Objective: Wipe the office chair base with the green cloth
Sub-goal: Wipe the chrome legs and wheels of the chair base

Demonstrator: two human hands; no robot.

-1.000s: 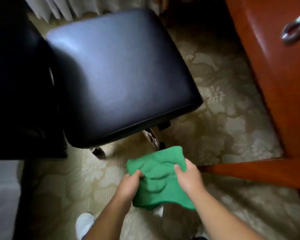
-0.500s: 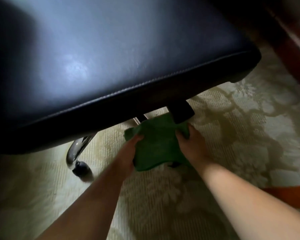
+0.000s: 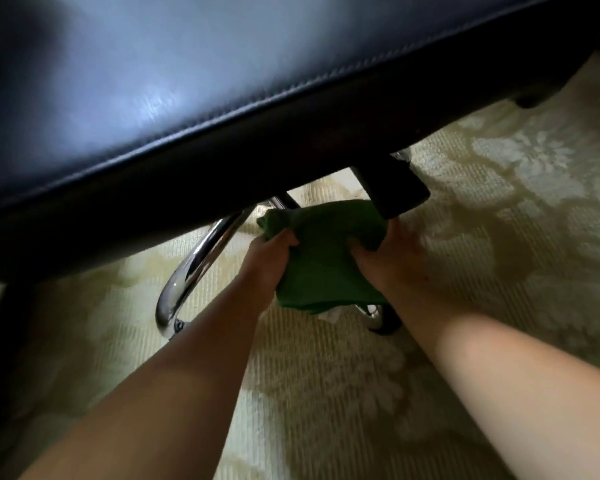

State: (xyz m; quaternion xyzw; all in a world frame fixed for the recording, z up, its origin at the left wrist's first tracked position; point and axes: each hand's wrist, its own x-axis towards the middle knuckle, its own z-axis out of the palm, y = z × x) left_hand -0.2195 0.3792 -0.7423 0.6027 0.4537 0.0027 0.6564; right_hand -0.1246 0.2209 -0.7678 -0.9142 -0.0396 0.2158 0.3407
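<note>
Beneath an office chair's black seat point(image 3: 222, 98), a chrome base leg point(image 3: 201, 258) curves down just left of the grip. The left hand point(image 3: 267, 261) clutches one side of the green cloth point(image 3: 323, 265), fingers curled into it; the right hand point(image 3: 388, 258) clamps the other. The cloth appears draped over a second leg, whose caster point(image 3: 387, 323) shows just below. Keeping it taut and sliding along the leg should wipe best. A black lever point(image 3: 395, 188) overhangs the right hand; open carpet point(image 3: 516, 237) lies rightward.
</note>
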